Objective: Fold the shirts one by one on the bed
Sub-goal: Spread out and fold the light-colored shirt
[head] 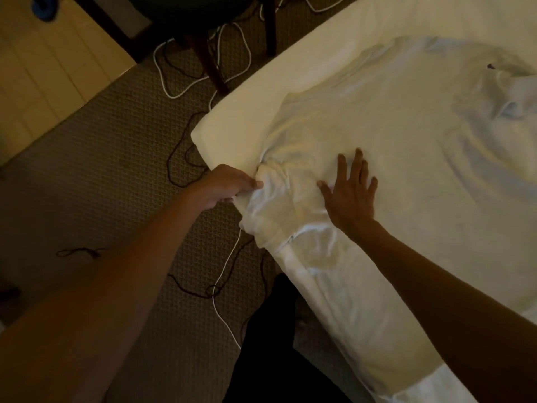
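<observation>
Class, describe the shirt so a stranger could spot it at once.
Find the white bed on the right. The shirt lies spread across it, left hand pinching its bunched edge, right hand pressing it. Its bluish tint differs from the creamier bed.

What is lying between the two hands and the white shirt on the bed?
Nothing visible. The left hand pinches the shirt at the edge of the bed, and the right hand lies flat on it.
</observation>
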